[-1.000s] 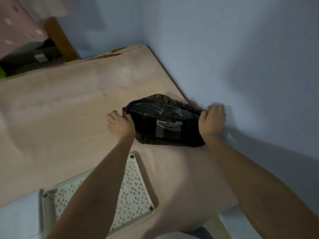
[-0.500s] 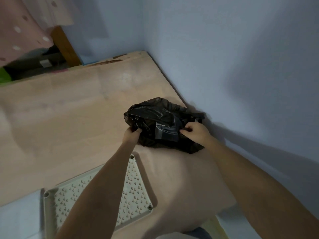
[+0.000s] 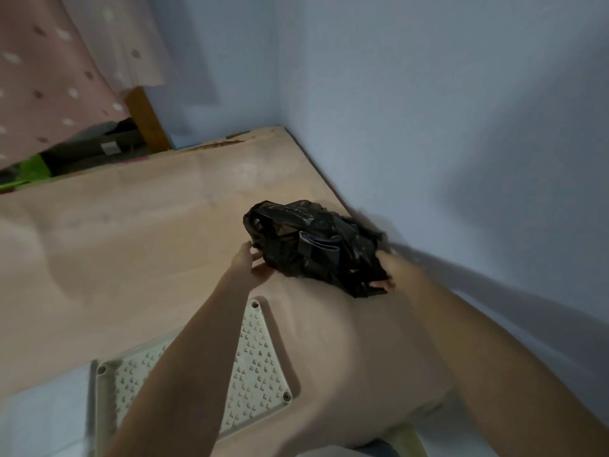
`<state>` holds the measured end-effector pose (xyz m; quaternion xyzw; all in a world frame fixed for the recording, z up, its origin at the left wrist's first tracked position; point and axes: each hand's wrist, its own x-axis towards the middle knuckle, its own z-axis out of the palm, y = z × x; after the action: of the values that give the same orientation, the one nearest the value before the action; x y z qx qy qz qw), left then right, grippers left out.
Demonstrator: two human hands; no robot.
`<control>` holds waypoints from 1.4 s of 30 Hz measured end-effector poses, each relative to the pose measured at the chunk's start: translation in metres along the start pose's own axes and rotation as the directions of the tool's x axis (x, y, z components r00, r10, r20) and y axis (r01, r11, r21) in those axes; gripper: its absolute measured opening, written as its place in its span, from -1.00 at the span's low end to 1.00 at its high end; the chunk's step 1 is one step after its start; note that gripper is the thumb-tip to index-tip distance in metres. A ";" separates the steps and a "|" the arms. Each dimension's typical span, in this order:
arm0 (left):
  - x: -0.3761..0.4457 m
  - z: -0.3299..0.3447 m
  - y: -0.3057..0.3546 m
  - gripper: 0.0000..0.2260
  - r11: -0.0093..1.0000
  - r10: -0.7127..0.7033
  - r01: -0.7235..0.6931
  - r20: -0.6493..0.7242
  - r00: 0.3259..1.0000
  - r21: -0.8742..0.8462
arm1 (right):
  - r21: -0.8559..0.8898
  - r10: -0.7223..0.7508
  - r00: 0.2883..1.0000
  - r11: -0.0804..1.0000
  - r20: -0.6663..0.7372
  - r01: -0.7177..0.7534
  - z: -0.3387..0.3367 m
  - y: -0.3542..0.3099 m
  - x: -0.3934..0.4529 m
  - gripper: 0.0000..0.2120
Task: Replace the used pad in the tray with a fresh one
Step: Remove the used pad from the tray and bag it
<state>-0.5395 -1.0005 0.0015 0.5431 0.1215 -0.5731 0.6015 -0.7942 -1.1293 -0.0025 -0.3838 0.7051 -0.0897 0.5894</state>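
Both my hands on the black bag, tray down by my left arm.

My left hand (image 3: 255,263) touches the bag's (image 3: 309,245) left edge with fingers loosely spread, a slack grip that pinches nothing I can make out. My right hand (image 3: 390,270) is at its right end, fingers tucked under crumpled plastic, so I cannot tell how far that grip is closed. A folded grey piece (image 3: 318,250) shows at the bag's middle. The bag lies on the board (image 3: 138,225) near the wall (image 3: 445,127). The studded tray (image 3: 260,364) lies nearer me, partly under my left forearm.
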 end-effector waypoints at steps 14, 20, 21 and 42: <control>-0.006 -0.016 -0.012 -0.90 0.992 0.120 -0.104 -0.263 0.957 0.075 | 0.223 -0.318 0.934 0.911 -0.161 0.348 0.002 0.021 0.002 -0.83; -0.011 -0.026 0.001 -0.86 0.966 0.255 -0.221 -0.337 0.906 0.138 | 0.509 -0.304 0.953 0.822 0.010 0.257 -0.009 0.014 -0.009 -0.54; -0.012 -0.027 0.001 -0.89 0.964 0.265 -0.237 -0.344 0.901 0.123 | 0.524 -0.304 0.952 0.817 0.035 0.242 -0.008 0.012 -0.011 -0.55; -0.035 -0.024 0.032 -0.87 0.833 0.490 -0.532 -0.243 0.837 -0.151 | 0.525 -0.339 0.941 0.802 0.007 0.286 0.006 -0.010 -0.005 -0.90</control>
<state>-0.5128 -0.9701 0.0359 0.5416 0.0896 -0.3186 0.7728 -0.7847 -1.1315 0.0057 -0.3266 0.5515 -0.3519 0.6821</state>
